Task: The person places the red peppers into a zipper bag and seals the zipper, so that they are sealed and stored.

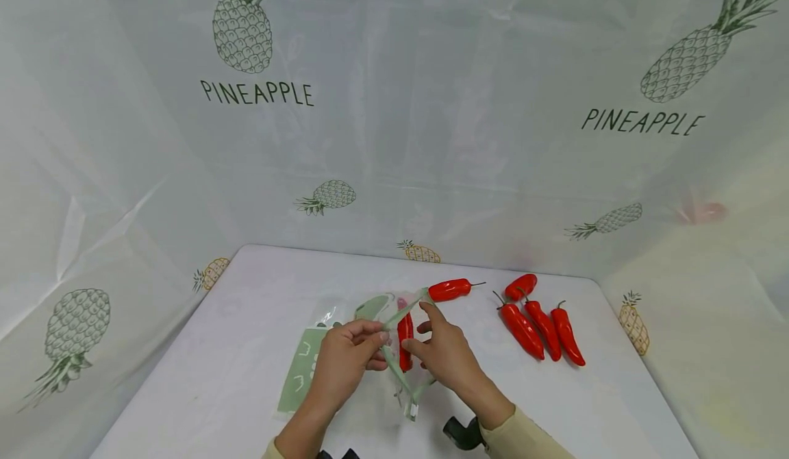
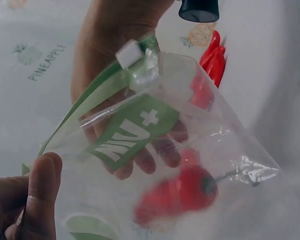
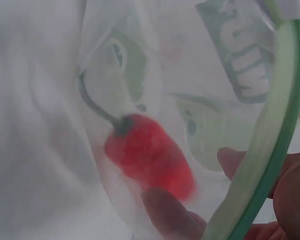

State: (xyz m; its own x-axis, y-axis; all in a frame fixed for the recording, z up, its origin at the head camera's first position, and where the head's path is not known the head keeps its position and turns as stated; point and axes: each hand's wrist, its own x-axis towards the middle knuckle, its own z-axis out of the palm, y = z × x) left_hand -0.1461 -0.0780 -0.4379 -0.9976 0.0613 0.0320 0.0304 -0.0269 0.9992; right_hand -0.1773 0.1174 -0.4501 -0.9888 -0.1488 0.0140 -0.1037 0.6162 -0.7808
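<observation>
Tan sleeves (image 1: 527, 438) reach in at the near side, with a dark rounded device (image 1: 464, 433) by the right wrist. Beyond them hangs a pale curtain (image 1: 394, 123) printed with pineapples, and before it spreads a white table (image 1: 197, 377). One green-and-clear packet (image 1: 302, 370) lies flat by the left forearm; next to it, the zip bag (image 2: 140, 132) is held up, its green-edged mouth parted.

The left hand (image 1: 348, 357) pinches that edge between thumb and fingers. The right hand (image 1: 450, 349) is at the mouth, fingers loosely bent and well apart from the thumb; I see no grip on anything, and can't tell whether the thumb touches the pepper beside it.

That red pepper (image 1: 405, 342) appears to be inside the bag. One loose pepper (image 1: 450, 289) lies just beyond it, and a group of four peppers (image 1: 542, 329) sits off to the right. By my reckoning, one is in, five are out, and the zip isn't closed.

The far edge of the tabletop runs near the loose pepper and the rearmost of the four. Open surface separates bag from group, and the left side offers more room.
</observation>
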